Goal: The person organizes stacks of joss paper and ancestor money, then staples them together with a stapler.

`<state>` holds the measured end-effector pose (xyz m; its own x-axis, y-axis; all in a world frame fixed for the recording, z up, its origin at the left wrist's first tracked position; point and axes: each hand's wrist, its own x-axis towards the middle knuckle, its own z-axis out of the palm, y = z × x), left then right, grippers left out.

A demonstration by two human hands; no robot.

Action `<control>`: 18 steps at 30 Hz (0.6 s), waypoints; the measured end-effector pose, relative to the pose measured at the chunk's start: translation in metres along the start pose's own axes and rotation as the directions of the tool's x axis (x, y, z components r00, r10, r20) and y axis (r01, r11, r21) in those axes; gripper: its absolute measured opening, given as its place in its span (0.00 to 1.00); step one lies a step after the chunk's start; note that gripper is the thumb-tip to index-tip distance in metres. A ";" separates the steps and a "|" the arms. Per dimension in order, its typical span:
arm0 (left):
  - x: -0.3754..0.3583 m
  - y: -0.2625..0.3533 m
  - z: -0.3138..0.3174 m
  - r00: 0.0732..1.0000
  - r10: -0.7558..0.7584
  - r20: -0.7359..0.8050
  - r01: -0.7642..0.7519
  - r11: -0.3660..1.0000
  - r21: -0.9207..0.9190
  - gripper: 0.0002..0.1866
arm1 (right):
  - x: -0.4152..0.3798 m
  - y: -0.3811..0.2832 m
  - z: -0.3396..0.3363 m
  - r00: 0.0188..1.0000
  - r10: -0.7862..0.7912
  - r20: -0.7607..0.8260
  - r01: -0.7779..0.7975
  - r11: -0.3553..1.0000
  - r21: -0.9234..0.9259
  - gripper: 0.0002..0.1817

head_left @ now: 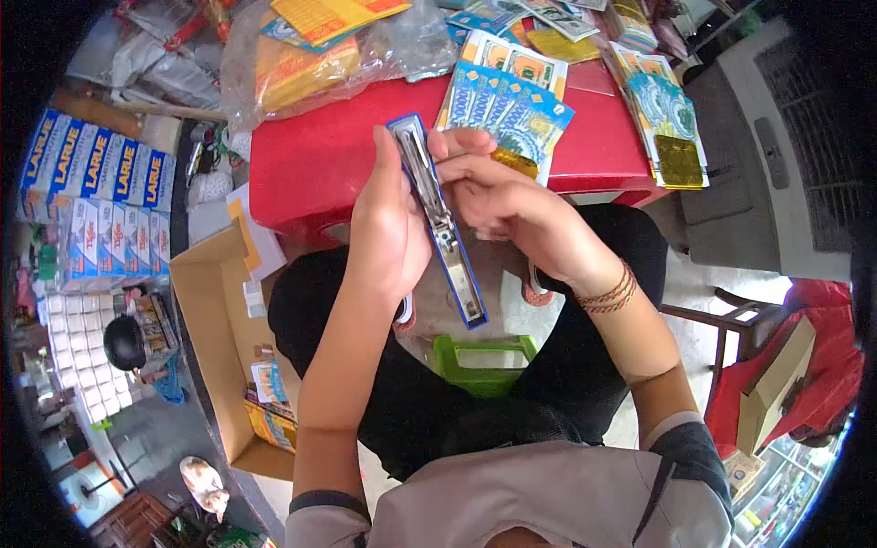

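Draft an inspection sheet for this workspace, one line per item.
Surface: red tabletop, partly covered.
Job's things: blue-edged stapler, apparently unfolded, metal inside showing.
Clutter: fanned banknote-like sheets on the tabletop; clear plastic bag with yellow-orange packets.
Hands: left hand holds the stapler; right hand has curled fingers beside it, contact unclear.
Cables: nothing seen.
Surroundings: blue LARUE cartons, open cardboard box, cat, all toward the person's left.

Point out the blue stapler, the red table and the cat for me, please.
Blue stapler (446, 236), head view: the metal middle of its length.
Red table (306, 155), head view: a bare patch of its top.
Cat (199, 477), head view: the middle of its body.
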<state>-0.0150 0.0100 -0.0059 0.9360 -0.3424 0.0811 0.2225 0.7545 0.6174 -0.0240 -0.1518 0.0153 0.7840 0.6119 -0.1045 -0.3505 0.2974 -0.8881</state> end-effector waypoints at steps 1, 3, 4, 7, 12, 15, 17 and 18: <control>-0.002 0.000 0.004 0.999 -0.007 -0.033 0.011 0.992 0.123 0.32 | 0.001 0.004 -0.001 1.000 -0.021 -0.019 0.022 0.999 0.032 0.18; -0.004 -0.005 0.013 0.994 0.057 -0.093 -0.024 0.948 0.317 0.35 | 0.003 0.010 0.002 0.999 -0.026 -0.047 0.023 0.998 -0.056 0.18; -0.006 -0.001 0.017 0.996 -0.009 -0.090 0.038 0.947 0.319 0.36 | 0.004 0.012 0.001 0.997 -0.082 -0.012 0.080 0.983 -0.163 0.19; -0.001 0.000 0.003 0.997 -0.037 -0.071 0.039 0.999 0.031 0.33 | 0.002 0.002 0.001 0.996 -0.051 0.078 0.077 0.919 -0.388 0.31; -0.002 0.002 0.003 0.995 -0.051 -0.084 0.058 0.995 0.084 0.29 | 0.004 0.008 -0.011 0.967 -0.222 0.125 0.249 0.927 -0.280 0.23; 0.001 0.003 0.003 0.998 -0.056 -0.031 0.055 0.998 -0.023 0.28 | -0.005 -0.044 -0.032 0.998 0.007 0.056 0.022 0.861 -0.509 0.27; 0.004 0.003 -0.002 0.997 -0.037 -0.064 0.032 0.996 -0.082 0.26 | 0.000 -0.068 -0.054 0.978 -0.156 -0.142 0.016 0.728 -0.686 0.23; 0.004 0.003 -0.003 0.997 -0.028 -0.067 0.022 0.996 -0.087 0.26 | 0.011 -0.072 -0.075 0.930 -0.314 -0.192 0.064 0.652 -0.755 0.21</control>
<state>-0.0097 0.0126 -0.0057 0.9456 -0.3252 0.0111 0.2662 0.7927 0.5484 0.0478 -0.2216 0.0448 0.9374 0.3350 0.0954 0.2086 -0.3204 -0.9240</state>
